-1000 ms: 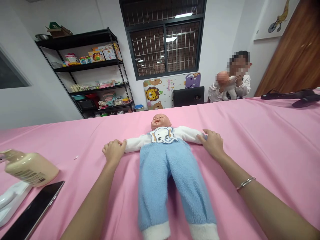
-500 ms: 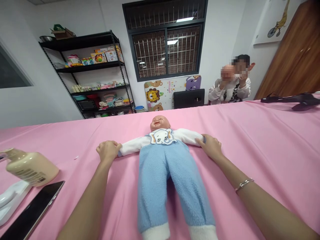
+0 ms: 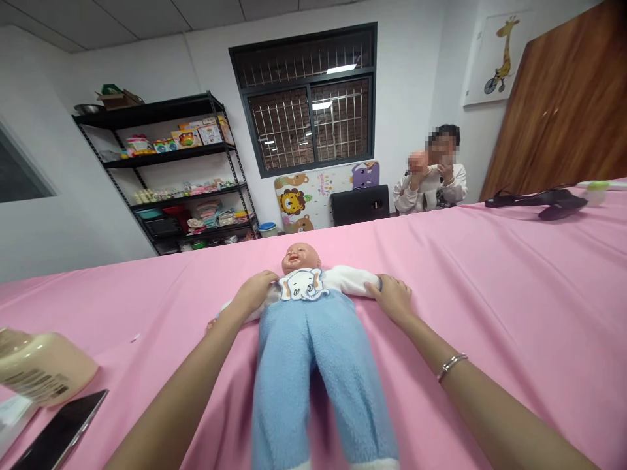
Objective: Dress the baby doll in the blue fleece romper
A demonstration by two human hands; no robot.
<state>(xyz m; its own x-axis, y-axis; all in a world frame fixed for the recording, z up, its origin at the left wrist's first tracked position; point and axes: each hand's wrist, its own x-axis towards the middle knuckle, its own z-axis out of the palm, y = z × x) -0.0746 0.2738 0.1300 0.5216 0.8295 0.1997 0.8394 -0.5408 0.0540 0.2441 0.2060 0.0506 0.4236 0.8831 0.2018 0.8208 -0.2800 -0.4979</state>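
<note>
A baby doll [image 3: 306, 326] lies on its back on the pink-covered table, head away from me. It wears blue fleece overalls with a white elephant bib [image 3: 302, 285] and white sleeves. My left hand [image 3: 255, 292] is closed around the upper sleeve by the shoulder on the left; its fingertips are partly hidden. Past my wrist, that sleeve's end and the doll's small hand [image 3: 211, 325] stick out. On the other side, my right hand [image 3: 394, 297] grips the cuff end of the outstretched white sleeve [image 3: 349, 279], covering the doll's hand there.
A cream pump bottle [image 3: 53, 365] and a black phone [image 3: 61, 431] lie at the left, by a white object. Black straps [image 3: 539, 202] rest at the far right edge. Beyond the table are a black chair [image 3: 360, 205], shelving [image 3: 161, 156] and a seated person [image 3: 431, 186].
My left hand has slid from the cuff up the sleeve to the doll's shoulder, exposing the doll's hand. My right hand keeps its hold on the other cuff. The view has tilted upward.
</note>
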